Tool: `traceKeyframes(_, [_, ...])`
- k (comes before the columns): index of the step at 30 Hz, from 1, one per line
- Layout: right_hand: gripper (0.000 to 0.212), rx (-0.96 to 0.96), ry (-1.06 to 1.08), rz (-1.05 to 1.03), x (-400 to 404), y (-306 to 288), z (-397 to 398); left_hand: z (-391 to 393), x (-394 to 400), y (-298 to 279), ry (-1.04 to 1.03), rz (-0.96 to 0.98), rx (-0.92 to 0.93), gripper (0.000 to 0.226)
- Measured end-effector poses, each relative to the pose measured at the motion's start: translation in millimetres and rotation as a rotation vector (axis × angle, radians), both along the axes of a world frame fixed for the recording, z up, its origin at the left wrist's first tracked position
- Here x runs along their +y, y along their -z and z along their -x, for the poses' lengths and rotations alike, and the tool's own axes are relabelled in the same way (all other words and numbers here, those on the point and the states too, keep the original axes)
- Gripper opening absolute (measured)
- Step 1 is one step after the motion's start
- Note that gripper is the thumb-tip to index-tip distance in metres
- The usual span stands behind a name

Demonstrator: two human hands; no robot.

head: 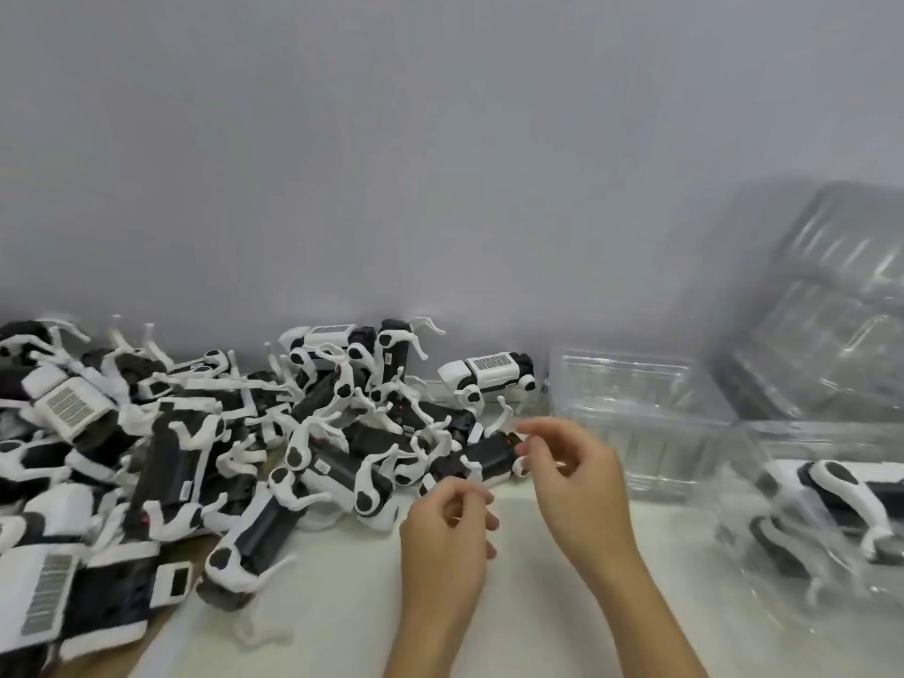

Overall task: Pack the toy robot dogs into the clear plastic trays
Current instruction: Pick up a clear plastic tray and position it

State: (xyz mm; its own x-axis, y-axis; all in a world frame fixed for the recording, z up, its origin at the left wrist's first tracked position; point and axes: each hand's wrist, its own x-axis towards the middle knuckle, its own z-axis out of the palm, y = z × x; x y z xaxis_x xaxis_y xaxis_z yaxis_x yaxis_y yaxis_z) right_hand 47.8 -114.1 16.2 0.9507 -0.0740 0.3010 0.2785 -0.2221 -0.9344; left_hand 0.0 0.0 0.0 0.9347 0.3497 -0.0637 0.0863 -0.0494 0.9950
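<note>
From the head camera, you are reaching both hands toward the right edge of the heap of toy robot dogs (pixel 205 457) that is sprawling across the left half of the white table (pixel 342 604). Your right hand (pixel 570 474) is touching the far end of one black-bodied dog (pixel 477 457) lying on its back at the heap's edge, with the thumb and fingertips closing on that end; motion blur is making it hard to tell whether they are pinching it fully. Your left hand (pixel 447 523) is hovering just below the near end of the same dog with its fingers loosely curled, and you cannot tell from here whether they are touching it or holding anything.

One dog (pixel 489 376) is standing upright by the grey wall (pixel 440 139), just beyond your right hand, apart from the tangle. Legs of neighbouring dogs are crossing over and beside the one you are reaching for.

To the right of your hands, a stack of clear plastic trays (pixel 641 408) is sitting near the wall, with another clear stack (pixel 841 310) leaning behind it. At the far right, a packed dog (pixel 841 491) is lying in a clear tray (pixel 807 579), blurred.
</note>
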Motion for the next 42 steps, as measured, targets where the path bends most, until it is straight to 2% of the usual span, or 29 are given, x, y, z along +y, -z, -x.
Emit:
traceKeyframes(3, [0.027, -0.182, 0.151, 0.142, -17.6, 0.5, -11.8, -10.2, 7.5, 4.9, 0.008, 0.057, -0.026, 0.027])
traceKeyframes(5, [0.027, -0.261, 0.21, 0.18, -32.6, -2.6, -19.2, -10.5, 5.2, 4.5, 0.032, 0.016, -0.041, 0.031])
traceKeyframes(6, [0.029, -0.263, 0.229, 0.226, -37.6, -2.4, -21.3, -9.9, 1.0, 4.1, 0.047, -0.023, -0.049, 0.031])
traceKeyframes(10, [0.055, -0.053, 0.224, 0.465, -53.3, 8.6, -26.2, -14.7, -10.8, -7.8, 0.163, -0.269, -0.145, 0.019])
traceKeyframes(12, [0.055, -0.038, 0.214, 0.504, -52.0, 10.1, -26.6, -21.2, -15.4, -11.8, 0.226, -0.401, -0.181, 0.016])
traceKeyframes(16, [0.031, -0.112, 0.311, 0.426, -49.5, 8.1, -28.8, -23.6, -15.5, -3.2, 0.148, -0.289, -0.159, 0.021])
traceKeyframes(18, [0.024, -0.138, 0.329, 0.358, -49.7, 9.2, -30.8, -25.3, -12.9, 1.8, 0.166, -0.3, -0.122, 0.019])
traceKeyframes(26, [0.042, -0.229, 0.315, 0.033, -50.2, 6.9, -33.6, -31.3, -14.2, 4.2, 0.189, -0.342, -0.147, 0.02])
traceKeyframes(33, [0.04, -0.285, 0.3, -0.088, -50.3, 0.0, -32.4, -35.2, -19.6, -10.3, 0.227, 0.05, -0.082, 0.012])
traceKeyframes(36, [0.039, -0.294, 0.29, -0.071, -48.7, -1.0, -31.7, -47.1, -28.4, -25.3, 0.225, -0.034, -0.142, 0.011])
traceKeyframes(39, [0.035, -0.297, 0.297, -0.08, -50.1, 0.4, -32.6, -65.6, -37.3, -33.2, 0.088, -0.118, -0.226, 0.011])
traceKeyframes(42, [0.035, -0.304, 0.279, -0.124, -52.3, -1.3, -31.9, -71.1, -44.3, -20.6, 0.073, -0.1, -0.191, 0.012])
